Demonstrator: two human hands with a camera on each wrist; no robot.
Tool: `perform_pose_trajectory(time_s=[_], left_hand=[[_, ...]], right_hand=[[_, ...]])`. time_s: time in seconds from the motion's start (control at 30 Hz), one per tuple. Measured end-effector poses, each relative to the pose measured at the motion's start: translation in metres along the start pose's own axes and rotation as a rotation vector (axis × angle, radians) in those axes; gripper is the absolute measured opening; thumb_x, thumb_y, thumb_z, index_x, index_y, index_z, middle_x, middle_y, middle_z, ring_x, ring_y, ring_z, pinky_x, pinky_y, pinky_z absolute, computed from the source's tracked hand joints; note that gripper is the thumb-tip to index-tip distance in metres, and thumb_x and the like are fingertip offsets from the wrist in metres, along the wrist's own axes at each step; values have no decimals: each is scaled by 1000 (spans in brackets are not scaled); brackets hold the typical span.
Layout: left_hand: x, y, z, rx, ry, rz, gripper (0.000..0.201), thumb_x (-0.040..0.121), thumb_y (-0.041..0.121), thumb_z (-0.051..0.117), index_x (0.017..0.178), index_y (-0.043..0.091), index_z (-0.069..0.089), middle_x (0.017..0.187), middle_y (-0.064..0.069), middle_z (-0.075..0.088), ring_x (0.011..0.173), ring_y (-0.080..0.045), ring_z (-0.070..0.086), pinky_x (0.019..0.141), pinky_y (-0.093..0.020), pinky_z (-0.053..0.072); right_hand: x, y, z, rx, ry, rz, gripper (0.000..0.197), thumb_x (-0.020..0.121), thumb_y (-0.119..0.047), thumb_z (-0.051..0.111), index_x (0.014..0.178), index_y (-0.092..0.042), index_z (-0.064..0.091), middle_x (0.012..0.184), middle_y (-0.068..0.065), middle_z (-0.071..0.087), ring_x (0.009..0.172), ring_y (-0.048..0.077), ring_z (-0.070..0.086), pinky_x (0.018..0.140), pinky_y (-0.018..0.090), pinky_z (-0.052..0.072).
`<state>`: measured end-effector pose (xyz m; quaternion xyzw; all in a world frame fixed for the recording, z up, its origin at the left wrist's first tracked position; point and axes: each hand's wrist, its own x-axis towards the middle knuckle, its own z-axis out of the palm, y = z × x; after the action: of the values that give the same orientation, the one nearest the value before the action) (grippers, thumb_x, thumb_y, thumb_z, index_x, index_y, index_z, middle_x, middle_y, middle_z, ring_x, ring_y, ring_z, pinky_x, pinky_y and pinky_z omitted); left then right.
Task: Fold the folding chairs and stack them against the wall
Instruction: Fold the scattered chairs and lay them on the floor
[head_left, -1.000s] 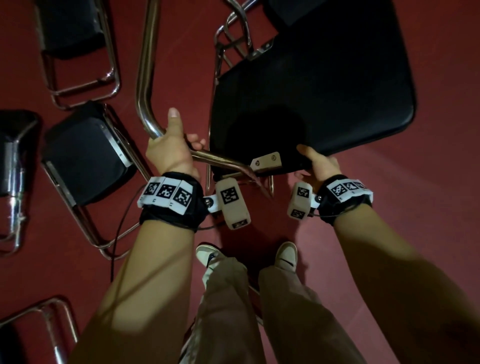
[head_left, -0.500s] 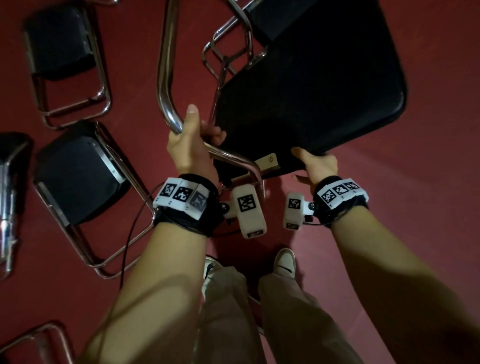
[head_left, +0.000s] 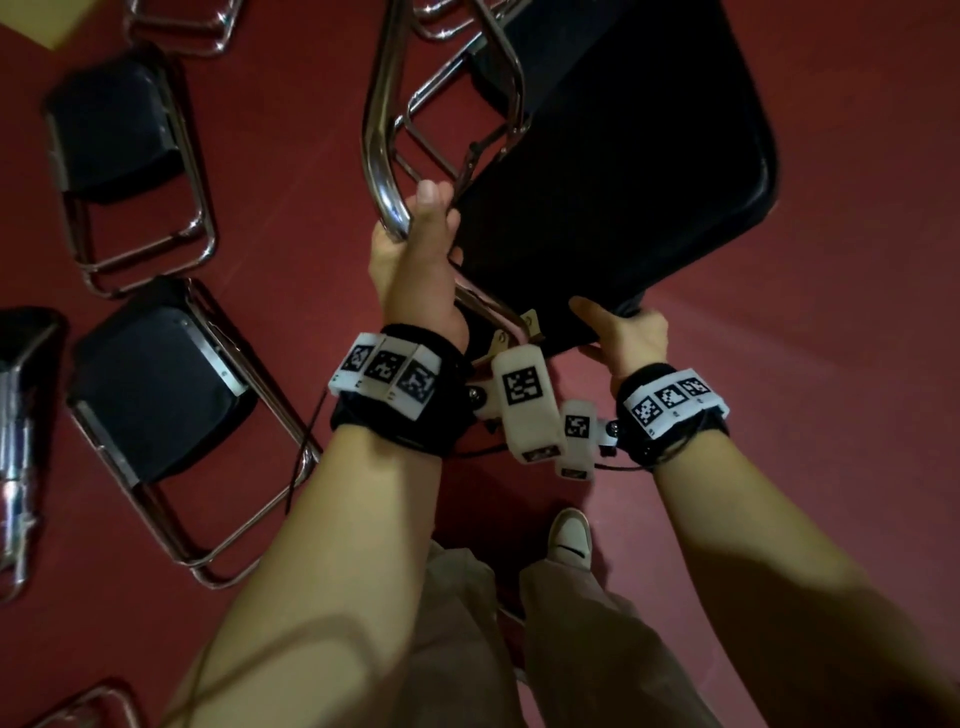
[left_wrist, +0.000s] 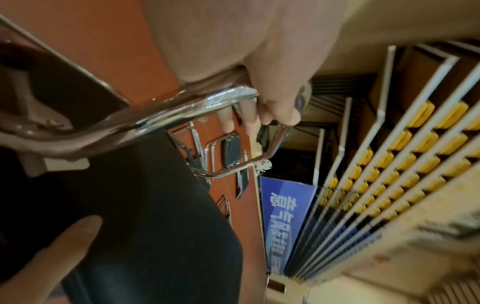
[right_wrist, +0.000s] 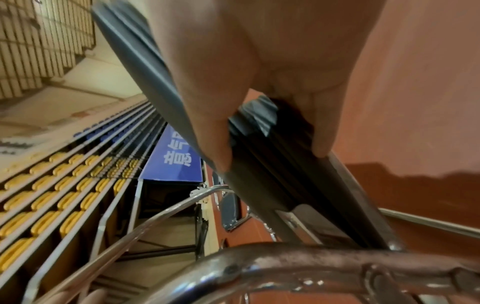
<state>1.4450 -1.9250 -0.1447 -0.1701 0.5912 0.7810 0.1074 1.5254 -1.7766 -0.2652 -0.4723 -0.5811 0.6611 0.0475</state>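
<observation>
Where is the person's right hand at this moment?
In the head view the right hand grips the near edge of the black seat, right of the left hand on the chrome frame.

The chair's frame (head_left: 382, 171) is glossy chromed metal tube — its seat (head_left: 623, 171) smooth matt black — over matt red floor (head_left: 831, 415).

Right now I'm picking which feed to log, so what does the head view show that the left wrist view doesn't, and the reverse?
Only the head view shows both wristbands, the shoes and trousers, and three other chairs on the red floor to the left. Only the left wrist view shows the yellow seats in tiers and a blue banner. Both show the left hand gripping the chrome frame, the black seat, and the right hand with its thumb on that seat.
</observation>
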Motion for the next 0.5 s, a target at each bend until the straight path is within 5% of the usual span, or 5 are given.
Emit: perform_pose_trajectory(time_s=[0.2, 0.37, 0.5], left_hand=[[9, 15, 11, 57, 22, 66, 9, 97, 31, 65, 97, 22, 62, 95, 8, 75, 92, -11, 72, 85, -29, 57], [17, 28, 4, 32, 20, 46, 11, 98, 29, 64, 103, 20, 60, 116, -1, 73, 106, -18, 71, 103, -42, 52], [25, 40, -9, 4, 66, 49, 13, 98, 34, 62, 104, 23, 57, 113, 3, 74, 104, -15, 72, 104, -43, 50]], right_hand=[[-14, -5, 14, -85, -52, -80, 50, 49, -60, 81, 86, -29, 67, 91, -4, 76, 83, 14, 73, 75, 45, 62], [-22, -14, 24, -182, -91, -162, 42, 51, -61, 80, 79, -36, 63, 88, -8, 74, 82, 13, 72, 72, 46, 61], [-23, -27, 35, -273, -142, -232, 49, 50, -63, 78, 88, -34, 63, 90, -7, 74, 81, 13, 71, 69, 43, 61]])
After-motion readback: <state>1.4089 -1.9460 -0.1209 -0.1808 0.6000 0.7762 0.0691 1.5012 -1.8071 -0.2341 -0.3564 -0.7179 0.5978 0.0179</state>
